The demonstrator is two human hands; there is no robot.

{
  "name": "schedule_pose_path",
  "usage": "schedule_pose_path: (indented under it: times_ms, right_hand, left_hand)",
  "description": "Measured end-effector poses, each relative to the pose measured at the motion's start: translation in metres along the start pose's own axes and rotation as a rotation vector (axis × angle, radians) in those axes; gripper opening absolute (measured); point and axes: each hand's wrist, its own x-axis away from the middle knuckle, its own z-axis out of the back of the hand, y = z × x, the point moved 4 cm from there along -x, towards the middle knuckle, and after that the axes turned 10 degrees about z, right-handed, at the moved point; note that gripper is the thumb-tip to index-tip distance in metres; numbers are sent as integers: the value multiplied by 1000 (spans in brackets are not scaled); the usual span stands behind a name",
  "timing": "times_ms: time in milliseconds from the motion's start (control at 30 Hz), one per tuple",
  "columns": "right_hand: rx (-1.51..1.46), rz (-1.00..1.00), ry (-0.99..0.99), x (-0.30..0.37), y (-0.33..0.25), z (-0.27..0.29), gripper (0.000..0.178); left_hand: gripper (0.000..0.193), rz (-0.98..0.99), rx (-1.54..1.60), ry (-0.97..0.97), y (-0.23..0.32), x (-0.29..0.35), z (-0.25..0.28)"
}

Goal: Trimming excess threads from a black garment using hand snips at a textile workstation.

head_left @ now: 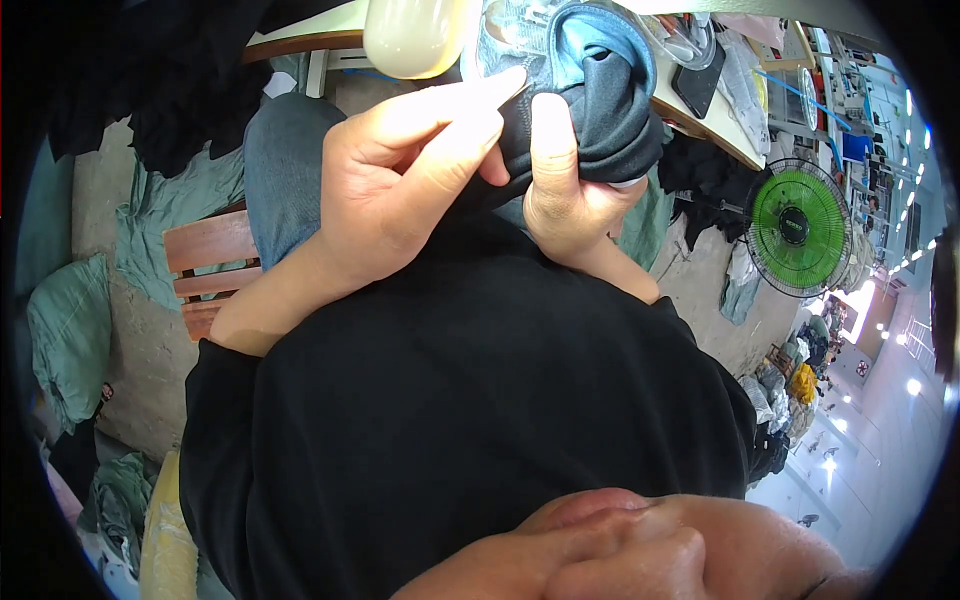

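At the top middle of the head view, both hands meet at a dark blue-black piece of cloth (622,112), bunched and folded with a lighter blue inner side. My right hand (572,190) grips it, thumb pressed flat on top and fingers hidden beneath. My left hand (405,175) is closed, thumb and forefinger pinched at the cloth's left edge, near a seam. A thin, dark sliver shows by the left fingertips, too small to name.
A pale rounded object (412,38) stands left of the cloth. A black phone (699,82) lies on the table (722,128) at right, beside plastic bags. A green fan (800,228) stands beyond. Green cloth (70,335) and a slatted wooden seat (212,262) are at left.
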Motion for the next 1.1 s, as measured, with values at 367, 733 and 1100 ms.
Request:
schedule_pose_path:
  times_ms: [367, 733, 1100]
  right_hand:
    - [86, 40, 22, 3, -1, 0, 12]
    - [194, 137, 1, 5, 0, 3, 16]
    - [247, 177, -15, 7, 2, 3, 18]
  left_hand:
    - [31, -47, -118, 16, 7, 2, 0]
    - [30, 13, -62, 6, 6, 1, 1]
    - [29, 187, 167, -23, -2, 1, 1]
